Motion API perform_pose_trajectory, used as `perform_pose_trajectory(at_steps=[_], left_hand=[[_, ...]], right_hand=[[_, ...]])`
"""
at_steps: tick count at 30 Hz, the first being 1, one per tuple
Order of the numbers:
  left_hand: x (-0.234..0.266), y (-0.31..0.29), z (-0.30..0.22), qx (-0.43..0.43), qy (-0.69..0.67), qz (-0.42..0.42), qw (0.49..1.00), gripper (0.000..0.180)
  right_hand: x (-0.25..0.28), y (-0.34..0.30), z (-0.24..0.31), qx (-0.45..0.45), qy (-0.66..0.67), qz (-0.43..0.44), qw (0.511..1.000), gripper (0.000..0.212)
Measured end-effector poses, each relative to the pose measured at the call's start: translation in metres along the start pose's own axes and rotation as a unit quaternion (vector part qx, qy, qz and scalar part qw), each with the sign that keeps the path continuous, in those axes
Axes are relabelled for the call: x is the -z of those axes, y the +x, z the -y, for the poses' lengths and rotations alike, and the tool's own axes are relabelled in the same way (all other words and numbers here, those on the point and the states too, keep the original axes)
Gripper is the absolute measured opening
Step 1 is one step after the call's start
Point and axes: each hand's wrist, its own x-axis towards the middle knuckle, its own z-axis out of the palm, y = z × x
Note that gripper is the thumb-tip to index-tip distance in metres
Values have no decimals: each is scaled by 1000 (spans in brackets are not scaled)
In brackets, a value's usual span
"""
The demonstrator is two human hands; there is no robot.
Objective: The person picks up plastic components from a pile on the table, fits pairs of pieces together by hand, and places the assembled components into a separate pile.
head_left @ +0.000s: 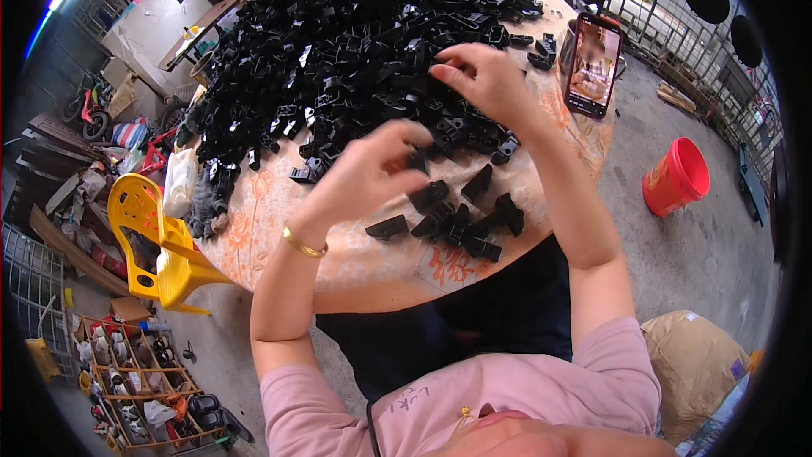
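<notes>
A large heap of small black plastic parts (pixel 338 42) covers the far side of a round table with a flowered orange-and-cream cloth (pixel 254 228). My right hand (pixel 486 80) is over the heap's near right side, its thumb and fingers curled toward each other; whatever they hold blends into the black parts behind. To the left and nearer, my left hand (pixel 368 173) is smeared by motion, thumb and fingers apart, above the heap's near edge. A smaller group of black parts (pixel 457 224) lies close to me, below both hands.
A phone (pixel 594 66) stands at the table's right edge, its screen lit. On the floor are a red bucket (pixel 677 176) to the right, a yellow plastic chair (pixel 165 245) at left, a shoe rack (pixel 139 381) and a big tan sack (pixel 698 364).
</notes>
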Motion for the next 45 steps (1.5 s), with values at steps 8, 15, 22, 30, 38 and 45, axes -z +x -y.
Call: perform_pose_trajectory(at_steps=[8, 15, 22, 30, 38, 45], left_hand=[[-14, 16, 23, -22, 47, -74, 996, 19], [-33, 28, 35, -125, 354, -129, 918, 31], [-23, 21, 41, -136, 257, -223, 931, 22], [9, 19, 46, 4, -326, -229, 917, 32], [14, 20, 56, -60, -553, -204, 806, 34], [6, 18, 44, 24, -520, -138, 843, 23]], right_hand=[[4, 2, -20, -25, -159, 70, 984, 34], [-5, -2, 10, -91, 362, 28, 927, 34], [-15, -13, 17, -76, 414, 130, 898, 31], [-29, -19, 28, -42, 449, 137, 882, 36], [-21, -18, 39, 156, 228, 31, 961, 33], [-26, -20, 36, 246, 189, 1, 951, 33]])
